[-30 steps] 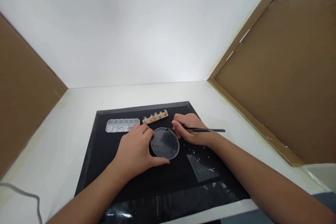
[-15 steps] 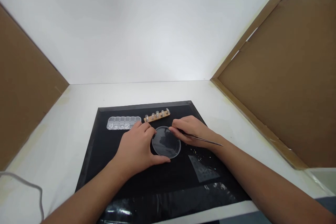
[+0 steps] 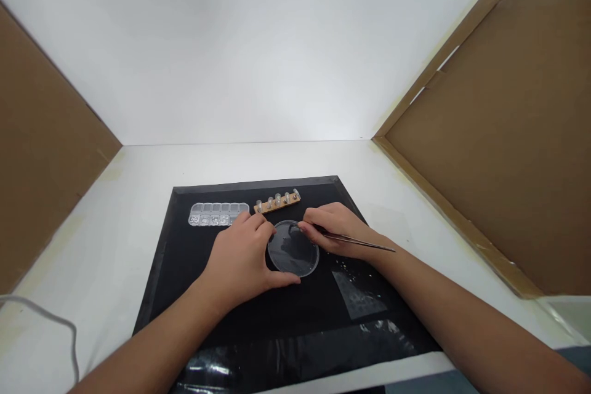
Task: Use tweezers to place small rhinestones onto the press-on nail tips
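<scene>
A clear round shallow dish [image 3: 292, 253] lies on the black mat, and my left hand [image 3: 242, 250] steadies it from the left, thumb at the near rim and fingers at the far rim. Pinched in my right hand [image 3: 333, 229] is a pair of metal tweezers [image 3: 362, 242], its long end trailing back over the wrist. The tweezers' tips point toward the upper right of the dish; what they touch there is too small to make out. Just beyond the dish sits a tan strip [image 3: 277, 202] carrying several clear nail tips.
A clear compartment box [image 3: 214, 214] with shiny bits stands behind my left hand. Tiny loose pieces [image 3: 344, 265] and a translucent sheet [image 3: 359, 297] lie near my right forearm on the black mat [image 3: 258, 326]. Brown panels flank the white table; a grey cable [image 3: 50, 315] runs at left.
The view has shifted very slightly. Both hands keep their places at the dish, with the tweezers still in my right hand.
</scene>
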Available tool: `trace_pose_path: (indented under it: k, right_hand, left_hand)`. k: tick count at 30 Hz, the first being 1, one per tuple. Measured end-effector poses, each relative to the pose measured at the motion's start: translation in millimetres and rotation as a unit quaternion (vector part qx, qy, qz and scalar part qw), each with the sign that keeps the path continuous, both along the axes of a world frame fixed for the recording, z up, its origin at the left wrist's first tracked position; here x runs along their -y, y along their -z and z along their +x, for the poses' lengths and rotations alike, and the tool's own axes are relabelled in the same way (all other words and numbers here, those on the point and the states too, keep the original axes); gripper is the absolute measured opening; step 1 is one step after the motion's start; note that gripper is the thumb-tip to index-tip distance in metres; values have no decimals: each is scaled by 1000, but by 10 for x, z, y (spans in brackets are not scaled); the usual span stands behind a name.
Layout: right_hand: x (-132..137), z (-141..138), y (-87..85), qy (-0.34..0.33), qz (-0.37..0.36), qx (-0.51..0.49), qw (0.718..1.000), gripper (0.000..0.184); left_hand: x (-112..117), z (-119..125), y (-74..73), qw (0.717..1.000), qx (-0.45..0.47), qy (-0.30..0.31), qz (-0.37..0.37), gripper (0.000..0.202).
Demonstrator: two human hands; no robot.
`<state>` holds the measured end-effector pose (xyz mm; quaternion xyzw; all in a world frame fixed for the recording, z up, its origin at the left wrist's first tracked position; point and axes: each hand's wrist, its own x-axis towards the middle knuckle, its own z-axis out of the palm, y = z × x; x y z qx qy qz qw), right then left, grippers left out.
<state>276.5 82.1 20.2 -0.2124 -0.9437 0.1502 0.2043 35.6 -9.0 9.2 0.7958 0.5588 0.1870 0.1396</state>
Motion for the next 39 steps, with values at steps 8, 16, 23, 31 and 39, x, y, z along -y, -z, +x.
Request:
trace_pose_path:
  k: [8, 16, 23, 31, 39]
  right_hand:
    - [-12, 53, -67, 31, -5, 0, 999, 37]
    - [19, 33, -123, 52, -133, -41, 989, 37]
    - [16, 7, -14, 124, -329, -183, 918, 47]
    - [-31, -16, 68, 147, -396, -327, 846, 45]
    - [48, 49, -56, 96, -251, -223, 937, 41]
  left_hand:
    - [-1, 1, -10, 1000, 4, 1, -3, 61]
    - [-4, 9, -5, 1000, 2, -1, -1, 62]
    - [1, 7, -8, 1000, -1, 0, -3, 62]
    - [-3, 9, -7, 1000, 0, 2, -4, 63]
    - [9, 11, -16, 1000, -3, -1, -14, 62]
